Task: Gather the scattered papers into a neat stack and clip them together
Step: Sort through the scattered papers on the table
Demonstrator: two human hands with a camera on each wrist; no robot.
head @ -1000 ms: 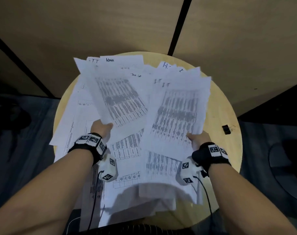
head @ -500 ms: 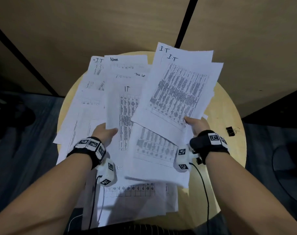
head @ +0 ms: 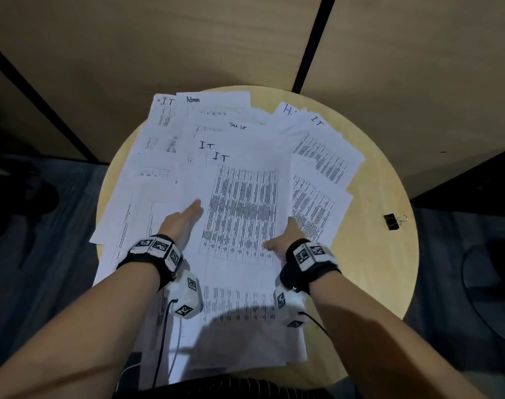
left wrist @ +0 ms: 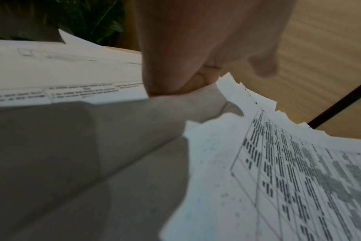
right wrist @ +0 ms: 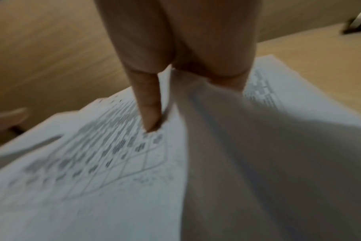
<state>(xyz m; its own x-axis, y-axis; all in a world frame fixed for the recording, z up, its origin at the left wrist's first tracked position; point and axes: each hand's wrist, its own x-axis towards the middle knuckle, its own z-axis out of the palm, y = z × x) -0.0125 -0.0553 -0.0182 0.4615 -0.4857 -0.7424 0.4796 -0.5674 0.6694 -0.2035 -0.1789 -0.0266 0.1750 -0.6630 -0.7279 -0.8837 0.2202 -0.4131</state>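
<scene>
While papers lie fanned over round table — right hand pinches top sheets' edge, left hand slid under, grip unclear; binder clip waits apart, right — gathering underway.

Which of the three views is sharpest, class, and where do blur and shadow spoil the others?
Head view: sharpest, with handwriting on the papers readable, dim room corners and an arm shadow near the table front edge. Left wrist view: print fairly crisp, left hand soft, broad shadow on the near sheets. Right wrist view: motion-blurred throughout, print smeared around the right hand.
</scene>
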